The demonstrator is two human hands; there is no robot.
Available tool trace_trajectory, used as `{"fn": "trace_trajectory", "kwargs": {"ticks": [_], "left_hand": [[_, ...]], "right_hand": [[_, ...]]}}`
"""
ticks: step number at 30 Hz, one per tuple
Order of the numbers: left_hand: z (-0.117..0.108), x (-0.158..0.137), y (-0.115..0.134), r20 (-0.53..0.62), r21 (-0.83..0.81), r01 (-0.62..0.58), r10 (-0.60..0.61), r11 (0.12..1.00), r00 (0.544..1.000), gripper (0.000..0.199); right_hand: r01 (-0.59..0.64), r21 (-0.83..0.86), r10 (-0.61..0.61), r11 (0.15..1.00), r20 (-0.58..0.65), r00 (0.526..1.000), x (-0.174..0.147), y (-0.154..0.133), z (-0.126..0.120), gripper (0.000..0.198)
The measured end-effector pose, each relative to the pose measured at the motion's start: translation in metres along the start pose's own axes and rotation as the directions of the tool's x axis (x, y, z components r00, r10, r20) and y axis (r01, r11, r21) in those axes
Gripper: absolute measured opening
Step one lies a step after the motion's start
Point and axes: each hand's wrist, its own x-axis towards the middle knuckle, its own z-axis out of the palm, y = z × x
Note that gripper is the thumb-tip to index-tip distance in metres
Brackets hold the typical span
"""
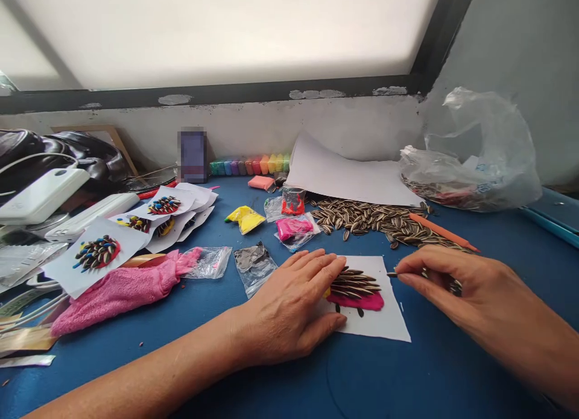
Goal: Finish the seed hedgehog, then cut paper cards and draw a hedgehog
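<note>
My left hand (298, 304) lies flat across the left part of a white paper square (384, 328), fingers stretched out. On that paper is a hedgehog-like figure of magenta clay (357, 301), its back covered with striped sunflower seeds (357, 281); two small black clay feet show below. The left end of the figure is hidden under my fingers, where a bit of yellow shows. Just right of the paper, my right hand (456, 286) pinches a single sunflower seed (392, 275) between thumb and forefinger. More seeds sit in its curled palm.
Behind the paper spreads a pile of loose seeds (362, 217) with an orange pencil-like stick (441, 231). Clay packets, yellow (246, 219) and pink (295, 227), lie nearby. Seed-covered paper pieces (97, 253) and a pink cloth (126, 289) are left; a plastic bag (479, 166) stands back right.
</note>
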Motion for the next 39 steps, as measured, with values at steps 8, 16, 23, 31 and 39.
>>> {"fn": "trace_trajectory", "kwargs": {"ticks": [8,16,23,31,39], "left_hand": [[0.001,-0.001,0.0,-0.012,-0.026,0.0,0.0,1.0,1.0,0.067],[-0.001,0.0,0.0,-0.007,-0.033,0.007,-0.008,0.999,1.0,0.067],[-0.001,0.0,0.001,0.004,-0.03,0.011,-0.011,0.999,1.0,0.067],[-0.001,0.001,0.002,-0.016,-0.061,0.001,-0.002,0.998,1.0,0.063],[-0.002,0.001,0.003,0.003,-0.06,0.014,-0.014,0.998,1.0,0.067]], "right_hand": [[0.277,0.093,-0.275,0.956,-0.03,0.961,-0.013,-0.036,0.022,0.02],[0.255,0.005,-0.252,0.967,-0.127,0.959,-0.01,-0.032,0.018,0.019],[0.01,-0.241,-0.073,0.971,-0.256,0.964,0.006,0.007,0.009,0.027],[-0.06,-0.222,0.01,0.973,-0.22,0.976,0.012,0.018,0.016,0.022],[0.079,-0.253,-0.124,0.964,-0.166,0.978,0.023,0.012,0.024,0.022]]}}
